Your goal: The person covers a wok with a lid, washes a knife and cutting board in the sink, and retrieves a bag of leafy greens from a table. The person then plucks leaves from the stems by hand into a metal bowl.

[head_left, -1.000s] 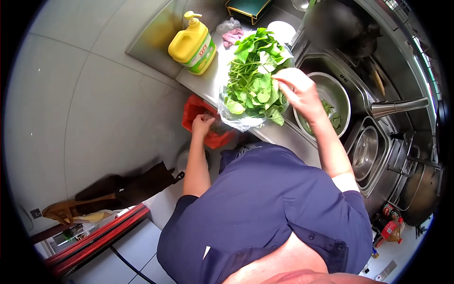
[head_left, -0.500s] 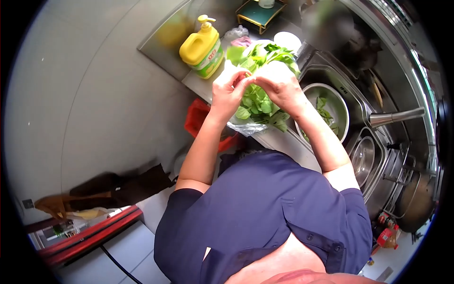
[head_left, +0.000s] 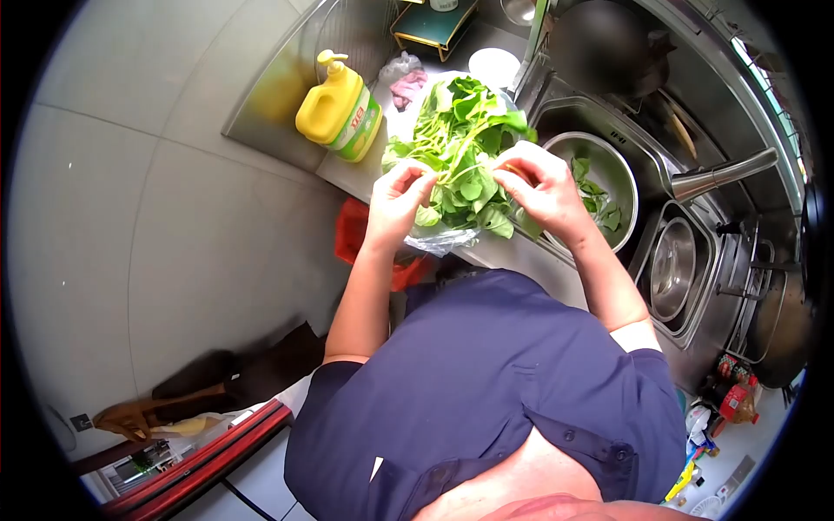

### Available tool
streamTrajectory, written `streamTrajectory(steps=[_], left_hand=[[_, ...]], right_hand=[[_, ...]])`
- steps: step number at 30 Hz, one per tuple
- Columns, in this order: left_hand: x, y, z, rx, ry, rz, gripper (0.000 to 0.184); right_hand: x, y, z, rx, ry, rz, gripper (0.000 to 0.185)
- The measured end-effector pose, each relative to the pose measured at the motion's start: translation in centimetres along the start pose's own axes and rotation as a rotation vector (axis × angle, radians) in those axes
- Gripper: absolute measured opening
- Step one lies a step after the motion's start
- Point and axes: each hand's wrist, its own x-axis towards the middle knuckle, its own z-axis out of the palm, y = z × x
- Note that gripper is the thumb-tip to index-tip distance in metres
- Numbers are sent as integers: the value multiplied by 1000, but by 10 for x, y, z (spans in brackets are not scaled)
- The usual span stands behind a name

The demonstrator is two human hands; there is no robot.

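Observation:
A heap of leafy greens (head_left: 473, 113) lies on a clear plastic bag (head_left: 443, 240) on the counter. My left hand (head_left: 401, 198) is at the near left of the heap, thumb and fingers pinched on a thin green stem. Across from it, my right hand (head_left: 547, 193) is also closed in a pinch, at the heap's right edge; what its fingertips hold is too small to make out. Beside that hand, a steel bowl (head_left: 632, 198) in the sink holds several loose green leaves (head_left: 599, 195).
A yellow pump bottle (head_left: 334, 113) stands left of the greens. Behind are a pink cloth (head_left: 407, 89), a white bowl (head_left: 494, 66) and a green rack (head_left: 434, 26). The tap (head_left: 725, 174) reaches over the sink. A red plastic container (head_left: 349, 230) sits below the counter edge.
My hands, close together over the greens before, have moved apart and nearer to my body. More of the heap now shows between them. The camera view has shifted slightly.

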Motion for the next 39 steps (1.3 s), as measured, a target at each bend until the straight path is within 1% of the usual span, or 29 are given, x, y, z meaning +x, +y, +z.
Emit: streamTrajectory(steps=[1,3,4,5,7,10,13,14,17,18,20,21,22,23,25,28,31,32,35,36,37,39], left_hand=[[1,-2,-2,-28,-28,-40,5],[5,-2,-2,-53,-107,-88,6],[7,0,1,-86,-136,-94,7],[9,1,3,-120,-163,-100,7],[13,2,3,-110,-208,-85,9],[17,14,2,-100,-248,-92,9],[22,9,-4,-181,-245,-82,5],[22,9,-4,-199,-246,-87,5],[25,4,-4,-251,-258,-84,4],[25,4,-3,-250,-264,-84,4],[24,2,3,-249,-279,-85,3],[22,0,7,-212,-263,-38,4],[20,-4,12,-175,-247,11,5],[17,-6,18,-139,-230,60,6],[11,-10,30,-166,-233,127,2],[6,-21,36,-284,-233,141,2],[-1,-20,42,-359,-214,128,4],[-1,-22,43,-358,-229,161,5],[-10,-16,43,-361,-263,242,5],[-14,-4,40,-391,-198,275,6],[-14,1,32,-428,-199,293,12],[-12,3,16,-575,-211,244,16]], right_hand=[[2,-3,-5,-166,-97,-217,19],[10,-6,4,-339,-31,-391,24],[16,-6,5,-468,-28,-508,28],[22,0,6,-639,-77,-604,31],[22,12,6,-648,-203,-518,31],[18,38,2,-670,-351,-456,29],[13,28,-2,-559,-380,-471,17],[10,33,0,-494,-357,-472,18],[-9,34,1,-364,-453,-73,23],[-9,30,0,-291,-504,-68,26],[-13,40,5,-300,-343,-49,22],[-16,45,8,-304,-261,-39,21],[-17,48,10,-237,-148,5,19],[-16,44,11,-95,-66,174,18],[-16,40,8,49,-28,344,20],[-27,63,20,570,94,374,18],[-33,46,16,763,129,427,17],[-33,45,16,787,132,410,18],[-32,70,3,537,343,309,19],[-32,86,-20,775,393,351,19],[-35,99,-43,1014,436,390,20],[-35,77,-66,858,516,275,18]])
